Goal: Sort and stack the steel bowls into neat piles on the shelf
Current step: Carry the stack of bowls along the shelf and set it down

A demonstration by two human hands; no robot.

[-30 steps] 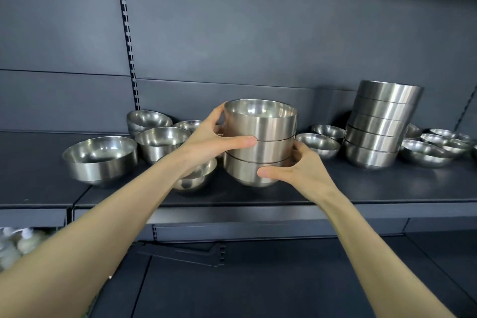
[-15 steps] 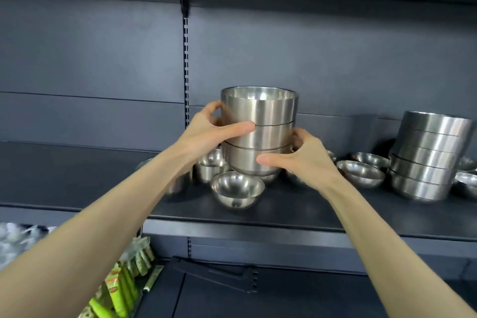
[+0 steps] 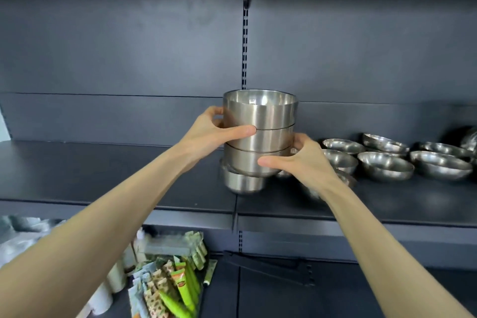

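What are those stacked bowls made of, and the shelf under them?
The stacked bowls: steel by the look, satin outside with soft vertical highlights, shinier inside. The shelf: probably painted metal, matte dark grey, only faint reflections.

Three bowls are counted nested in the stack [image 3: 259, 131], held by two hands: the left hand [image 3: 209, 134] and the right hand [image 3: 302, 160]. One deep bowl [image 3: 242, 183] is seen beneath it. At least six shallow bowls [image 3: 386, 169] are counted on the one shelf [image 3: 103, 175]; others are partly hidden. The packets [image 3: 178, 284] below cannot be counted.
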